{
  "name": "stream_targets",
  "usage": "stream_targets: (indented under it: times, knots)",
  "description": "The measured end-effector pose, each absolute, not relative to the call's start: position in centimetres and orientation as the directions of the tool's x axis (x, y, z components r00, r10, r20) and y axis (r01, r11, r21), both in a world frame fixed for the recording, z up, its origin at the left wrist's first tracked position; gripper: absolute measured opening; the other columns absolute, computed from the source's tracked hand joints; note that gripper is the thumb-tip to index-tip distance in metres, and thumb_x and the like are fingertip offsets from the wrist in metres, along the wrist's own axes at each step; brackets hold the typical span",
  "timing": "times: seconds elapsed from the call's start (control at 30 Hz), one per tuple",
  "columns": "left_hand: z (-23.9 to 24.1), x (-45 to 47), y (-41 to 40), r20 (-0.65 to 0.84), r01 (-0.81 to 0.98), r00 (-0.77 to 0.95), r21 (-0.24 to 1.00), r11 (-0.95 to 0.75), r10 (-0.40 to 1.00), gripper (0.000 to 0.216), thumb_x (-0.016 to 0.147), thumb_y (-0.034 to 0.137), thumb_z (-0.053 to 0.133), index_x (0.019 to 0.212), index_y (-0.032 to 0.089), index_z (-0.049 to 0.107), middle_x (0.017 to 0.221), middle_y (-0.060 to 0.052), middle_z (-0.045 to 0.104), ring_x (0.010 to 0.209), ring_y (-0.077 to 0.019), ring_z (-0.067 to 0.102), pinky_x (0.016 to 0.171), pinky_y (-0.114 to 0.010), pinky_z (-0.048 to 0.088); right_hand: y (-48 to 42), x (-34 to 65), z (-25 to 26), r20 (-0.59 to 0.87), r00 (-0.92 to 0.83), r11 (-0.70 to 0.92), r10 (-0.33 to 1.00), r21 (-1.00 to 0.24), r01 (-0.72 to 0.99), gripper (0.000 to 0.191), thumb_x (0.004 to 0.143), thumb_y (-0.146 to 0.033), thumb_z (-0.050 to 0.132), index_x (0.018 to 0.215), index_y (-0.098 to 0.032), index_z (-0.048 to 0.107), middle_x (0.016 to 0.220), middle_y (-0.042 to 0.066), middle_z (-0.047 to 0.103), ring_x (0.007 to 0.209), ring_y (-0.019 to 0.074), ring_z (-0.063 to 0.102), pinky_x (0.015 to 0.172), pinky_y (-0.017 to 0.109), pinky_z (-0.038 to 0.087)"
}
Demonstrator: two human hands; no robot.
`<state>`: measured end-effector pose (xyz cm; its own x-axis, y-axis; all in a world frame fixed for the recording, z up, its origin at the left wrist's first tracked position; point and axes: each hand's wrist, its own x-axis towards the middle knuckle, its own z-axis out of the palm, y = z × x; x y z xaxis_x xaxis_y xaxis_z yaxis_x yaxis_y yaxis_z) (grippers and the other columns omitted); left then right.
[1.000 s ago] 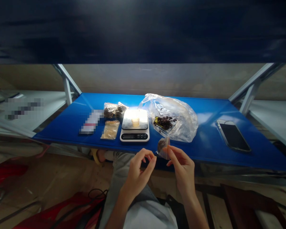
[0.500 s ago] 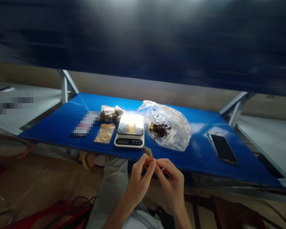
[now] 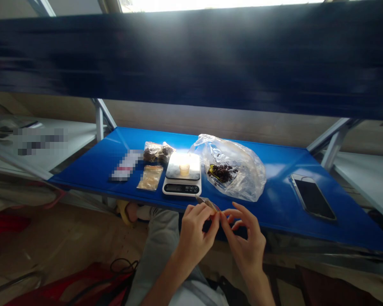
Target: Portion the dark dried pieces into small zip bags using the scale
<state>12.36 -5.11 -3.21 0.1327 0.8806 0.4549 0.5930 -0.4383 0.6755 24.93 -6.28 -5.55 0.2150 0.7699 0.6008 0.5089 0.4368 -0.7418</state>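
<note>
My left hand point(image 3: 198, 227) pinches a small clear plastic bag point(image 3: 207, 201) with brownish contents, held just past the near edge of the blue table. Thumb and index finger of my right hand point(image 3: 246, 238) meet at the bag's right end, while its other fingers are loosely curled and raised. Beyond the bag stands a white kitchen scale point(image 3: 182, 188) with a small cup point(image 3: 184, 170) on its platform. To the scale's right lies a big open clear bag point(image 3: 252, 180) holding dark dried pieces point(image 3: 225, 173).
Left of the scale lie a flat zip bag point(image 3: 150, 178), a bag of dark lumps point(image 3: 158, 152) and a blurred-out packet point(image 3: 126, 165). A smartphone point(image 3: 313, 196) rests on the right of the blue table point(image 3: 276, 216). A dark blue panel point(image 3: 191, 63) spans the area above.
The view has tilted up and shifted left, so things appear further right. My right hand's outer fingers have lifted and spread. Both hands stay at the small bag.
</note>
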Motion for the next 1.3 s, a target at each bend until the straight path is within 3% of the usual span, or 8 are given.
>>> stream_targets:
  times: [0.2, 0.3, 0.6, 0.7, 0.8, 0.9, 1.13, 1.3]
  knots:
    - [-3.5, 12.7, -5.9, 0.398, 0.597, 0.210, 0.672, -0.439, 0.893, 0.022, 0.089, 0.016, 0.050, 0.066, 0.019, 0.051, 0.068, 0.001, 0.061, 0.066, -0.0134, 0.054, 0.066, -0.027, 0.036, -5.7, 25.9, -6.5, 0.553, 0.405, 0.314, 0.728, -0.794, 0.520, 0.017, 0.079, -0.022, 0.070, 0.091, -0.022, 0.058, 0.073, -0.001, 0.067, 0.057, 0.0113, 0.061, 0.046, 0.020, 0.048]
    - [-4.1, 13.4, -6.5, 0.385, 0.548, 0.257, 0.697, -0.462, 0.886, 0.020, 0.088, 0.016, 0.051, 0.068, 0.019, 0.052, 0.070, 0.001, 0.062, 0.068, -0.0131, 0.056, 0.066, -0.026, 0.038, -5.2, 26.8, -6.6, 0.445, 0.502, 0.239, 0.741, -0.874, 0.422, 0.022, 0.077, -0.026, 0.072, 0.090, -0.022, 0.055, 0.071, -0.001, 0.065, 0.060, 0.0132, 0.063, 0.046, 0.020, 0.049]
    - [-4.2, 12.9, -5.1, 0.454, 0.463, 0.083, 0.771, -0.438, 0.887, 0.021, 0.084, 0.012, 0.048, 0.064, 0.019, 0.046, 0.069, 0.000, 0.057, 0.067, -0.0126, 0.055, 0.065, -0.024, 0.040, -4.9, 27.5, -5.7, 0.411, 0.282, 0.326, 0.867, -0.895, 0.303, 0.018, 0.075, -0.022, 0.072, 0.087, -0.022, 0.059, 0.065, -0.002, 0.065, 0.056, 0.0126, 0.063, 0.047, 0.020, 0.049]
    - [-3.8, 13.0, -4.6, 0.480, 0.392, 0.002, 0.807, -0.442, 0.877, 0.024, 0.086, 0.012, 0.045, 0.064, 0.019, 0.043, 0.069, 0.001, 0.054, 0.064, -0.0118, 0.054, 0.062, -0.023, 0.041, -4.2, 27.5, -6.6, 0.272, 0.234, 0.251, 0.933, -0.961, 0.114, 0.017, 0.082, -0.035, 0.066, 0.091, -0.021, 0.064, 0.083, 0.005, 0.071, 0.069, 0.0169, 0.068, 0.049, 0.022, 0.052]
    - [-3.3, 13.3, -3.9, 0.513, 0.303, -0.045, 0.825, -0.478, 0.857, 0.023, 0.089, 0.013, 0.042, 0.068, 0.020, 0.045, 0.076, -0.001, 0.056, 0.070, -0.0125, 0.057, 0.063, -0.022, 0.045, -3.0, 27.0, -8.1, 0.023, 0.150, 0.043, 0.988, -0.990, -0.134, 0.044, 0.089, -0.055, 0.049, 0.111, -0.020, 0.063, 0.112, 0.014, 0.069, 0.091, 0.0260, 0.070, 0.052, 0.029, 0.058]
    - [-3.1, 13.4, -3.0, 0.572, 0.329, 0.011, 0.773, -0.543, 0.821, 0.019, 0.088, 0.013, 0.045, 0.071, 0.020, 0.049, 0.090, -0.004, 0.062, 0.085, -0.0154, 0.061, 0.075, -0.025, 0.047, -1.7, 26.5, -8.9, -0.116, 0.049, -0.102, 0.992, -0.969, -0.226, 0.053, 0.082, -0.061, 0.055, 0.115, -0.020, 0.062, 0.100, 0.012, 0.074, 0.078, 0.0279, 0.073, 0.046, 0.033, 0.058]
    - [-4.8, 13.0, 0.1, 0.559, 0.553, 0.113, 0.651, -0.520, 0.821, 0.016, 0.088, 0.015, 0.050, 0.090, 0.021, 0.064, 0.102, -0.006, 0.065, 0.099, -0.0199, 0.059, 0.088, -0.034, 0.042, 2.6, 27.8, -5.6, 0.076, 0.153, 0.101, 0.985, -0.982, -0.162, 0.047, 0.085, -0.053, 0.056, 0.121, -0.022, 0.056, 0.091, 0.006, 0.073, 0.063, 0.0195, 0.070, 0.046, 0.028, 0.056]
    - [-6.0, 13.1, 2.8, 0.461, 0.505, 0.017, 0.762, -0.406, 0.887, 0.026, 0.093, 0.025, 0.045, 0.115, 0.022, 0.059, 0.111, -0.008, 0.063, 0.109, -0.0211, 0.057, 0.095, -0.038, 0.041, 8.4, 29.3, -3.7, 0.302, 0.183, 0.314, 0.936, -0.948, -0.044, 0.047, 0.081, -0.054, 0.060, 0.118, -0.025, 0.054, 0.094, 0.005, 0.069, 0.076, 0.0198, 0.069, 0.051, 0.025, 0.054]
